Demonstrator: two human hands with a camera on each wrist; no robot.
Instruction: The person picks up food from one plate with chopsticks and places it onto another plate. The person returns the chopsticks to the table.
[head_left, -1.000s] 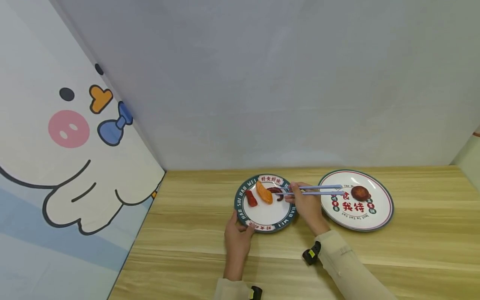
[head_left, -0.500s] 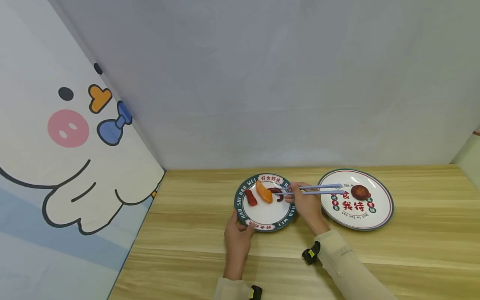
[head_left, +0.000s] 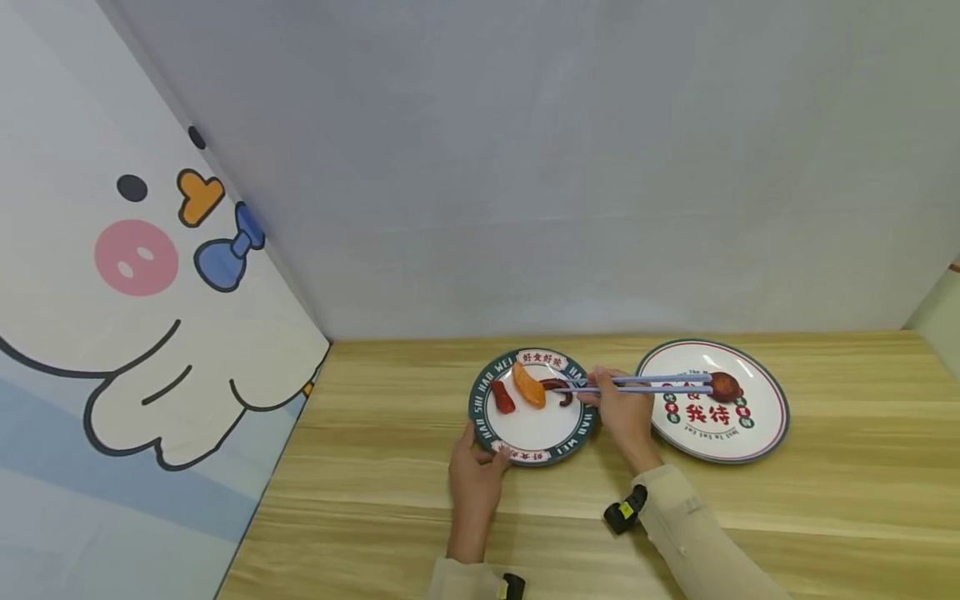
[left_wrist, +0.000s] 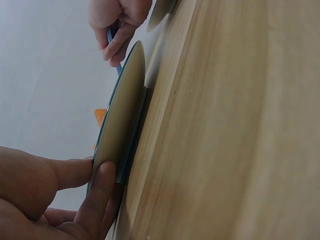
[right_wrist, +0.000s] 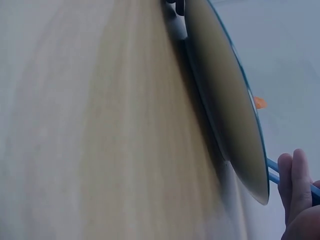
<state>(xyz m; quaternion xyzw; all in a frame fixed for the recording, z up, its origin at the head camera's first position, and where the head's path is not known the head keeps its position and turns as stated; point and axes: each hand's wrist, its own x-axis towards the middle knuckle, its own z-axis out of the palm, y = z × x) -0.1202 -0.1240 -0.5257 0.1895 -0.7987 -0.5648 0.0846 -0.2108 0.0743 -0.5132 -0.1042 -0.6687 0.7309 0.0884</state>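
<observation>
My left hand [head_left: 476,482] pinches the near-left rim of a small round plate [head_left: 536,433] with a green lettered border; the left wrist view shows the rim between its digits. A pair of light-blue chopsticks [head_left: 660,385] is held in my right hand [head_left: 624,417], at that plate's right side. Their tips meet a dark red, curled piece like an octopus tentacle [head_left: 564,392]; whether they grip it I cannot tell. Left of it on the plate lie an orange, elongated piece [head_left: 529,385] and a small red piece [head_left: 502,397].
To the right stands a larger oval white plate [head_left: 720,446] with red lettering, bearing a round brown-red piece [head_left: 725,387]. Both plates rest on a wooden table [head_left: 360,467]. A grey wall [head_left: 555,167] rises behind, and a cartoon-printed panel [head_left: 135,358] stands at the left.
My right hand and the chopsticks have shifted slightly right, and the dark red curled piece has moved right with them. The left hand stays on the plate's rim.
</observation>
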